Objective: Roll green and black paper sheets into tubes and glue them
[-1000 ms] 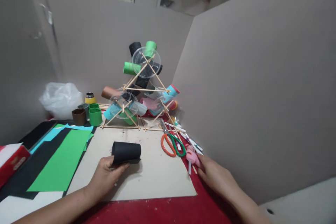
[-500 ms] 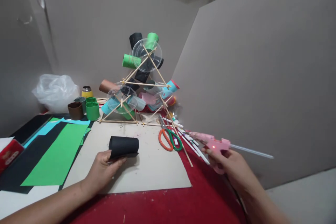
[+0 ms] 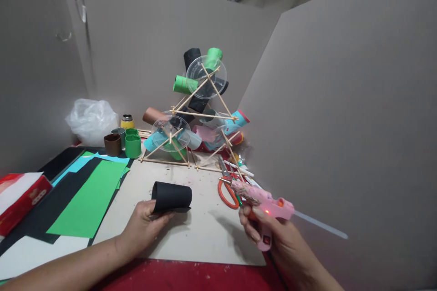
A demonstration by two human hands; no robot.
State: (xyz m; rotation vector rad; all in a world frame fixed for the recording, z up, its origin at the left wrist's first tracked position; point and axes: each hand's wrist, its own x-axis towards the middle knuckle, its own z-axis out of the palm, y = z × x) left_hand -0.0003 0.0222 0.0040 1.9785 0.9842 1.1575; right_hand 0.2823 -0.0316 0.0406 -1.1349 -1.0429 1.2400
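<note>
A rolled tube of black paper [image 3: 173,196] is pinched in my left hand [image 3: 143,223], with a loose edge showing along its underside. My right hand [image 3: 269,227] is wrapped round the grip of a pink hot glue gun [image 3: 259,198]. The gun's red light glows, its metal nozzle points left towards the tube, and a clear glue stick [image 3: 321,224] sticks out of its back. Nozzle and tube are apart. Beneath both hands lies a pale board [image 3: 205,236]. Scissors with orange and green handles [image 3: 228,193] lie just behind the gun, partly hidden by it.
Wheel-like models of coloured tubes, clear plastic discs [image 3: 218,86] and wooden sticks stand stacked at the back. Green paper [image 3: 90,195] and black sheets lie at left, near a red tissue pack [image 3: 23,200]. Behind are paper cups [image 3: 133,146], a yellow bottle [image 3: 127,122] and a plastic bag [image 3: 91,120].
My right hand has brought the glue gun leftwards from the right edge of the table, over the board and closer to the black tube. The view has turned slightly left.
</note>
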